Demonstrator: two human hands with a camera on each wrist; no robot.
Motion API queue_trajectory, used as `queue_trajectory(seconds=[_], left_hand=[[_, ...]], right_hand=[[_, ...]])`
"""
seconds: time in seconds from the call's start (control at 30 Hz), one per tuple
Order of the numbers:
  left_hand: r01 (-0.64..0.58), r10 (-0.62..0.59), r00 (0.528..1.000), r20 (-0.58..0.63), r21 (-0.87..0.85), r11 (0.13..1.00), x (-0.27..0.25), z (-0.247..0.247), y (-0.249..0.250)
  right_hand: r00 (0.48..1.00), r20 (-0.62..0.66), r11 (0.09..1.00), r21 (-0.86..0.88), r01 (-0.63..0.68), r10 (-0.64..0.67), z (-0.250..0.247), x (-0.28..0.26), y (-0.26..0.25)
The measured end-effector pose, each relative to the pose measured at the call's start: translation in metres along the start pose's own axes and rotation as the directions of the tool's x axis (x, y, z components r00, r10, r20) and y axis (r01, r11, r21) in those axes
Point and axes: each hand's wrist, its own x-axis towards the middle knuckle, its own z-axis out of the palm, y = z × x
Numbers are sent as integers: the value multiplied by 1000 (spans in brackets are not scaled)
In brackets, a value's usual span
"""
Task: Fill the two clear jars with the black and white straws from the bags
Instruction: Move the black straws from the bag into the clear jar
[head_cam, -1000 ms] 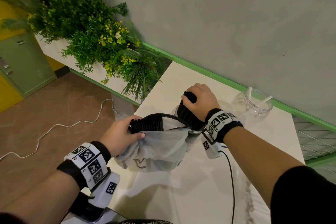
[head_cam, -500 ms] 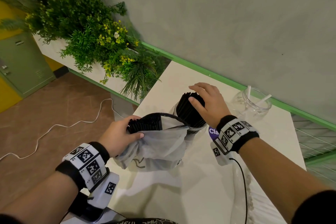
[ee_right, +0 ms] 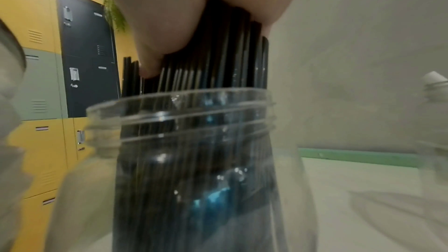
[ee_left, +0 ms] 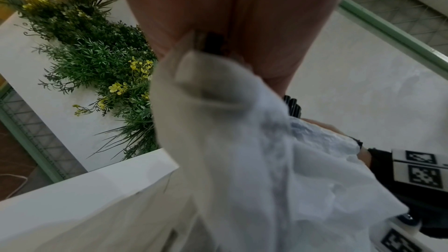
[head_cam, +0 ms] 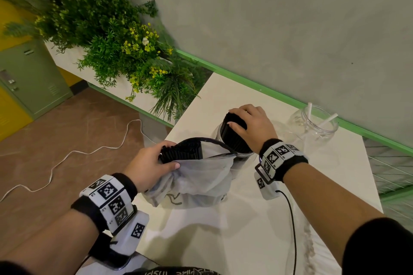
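Observation:
On the white table [head_cam: 223,98] stands a clear jar [head_cam: 244,159] [ee_right: 194,141] packed with upright black straws [head_cam: 232,140] [ee_right: 218,64]. My right hand [head_cam: 252,123] [ee_right: 169,16] lies over the top of that bundle, fingers curled over the far side and thumb on the near side. My left hand [head_cam: 152,163] [ee_left: 230,16] grips the rim of a translucent white bag [head_cam: 196,181] [ee_left: 242,160], which holds more black straws [head_cam: 181,152]. A second clear jar [head_cam: 319,127] at the back right holds two white straws [head_cam: 328,119].
A planter of green plants [head_cam: 116,40] stands past the table's left edge. A white cable [head_cam: 89,152] runs over the brown floor near green lockers [head_cam: 33,78]. A black cable [head_cam: 292,219] trails from my right wrist across the table. The grey wall with a green rail [head_cam: 268,94] closes the back.
My right hand loosened from its tight grip on the jar's straw bundle, stretched its fingers, then settled over the top again. The left hand and the bag have stayed put.

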Motion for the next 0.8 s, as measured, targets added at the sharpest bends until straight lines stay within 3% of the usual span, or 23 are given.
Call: queue_trajectory(seconds=[0.13, 0.2, 0.27, 0.37, 0.47, 0.57, 0.7, 0.8], left_hand=[[-10, 10, 1000, -2, -18, 1000, 1, 1, 0], [-20, 20, 1000, -7, -20, 1000, 1, 2, 0], [-27, 27, 1000, -16, -23, 999, 1, 2, -1], [-42, 41, 998, -44, -30, 999, -2, 6, 0], [-46, 42, 998, -52, -62, 997, -6, 11, 0], [-69, 67, 997, -31, -77, 995, -10, 16, 3], [-83, 82, 997, -7, -103, 991, -11, 22, 4], [-87, 88, 996, 4, -111, 990, -12, 23, 2]], right_hand=[[993, -104, 999, 4, -53, 53, -11, -6, -7], [973, -225, 986, 167, -12, 50, -26, -17, -24], [965, -260, 938, 329, 109, -21, -34, -35, -48], [990, -64, 915, 377, 144, -129, -24, -68, -77], [984, 178, 928, 361, -90, 26, -8, -82, -86], [920, 371, 924, 297, -243, 123, 1, -80, -89], [903, 426, 924, 317, -213, 62, 17, -77, -96], [941, 327, 860, 450, -241, 93, 29, -74, -101]])
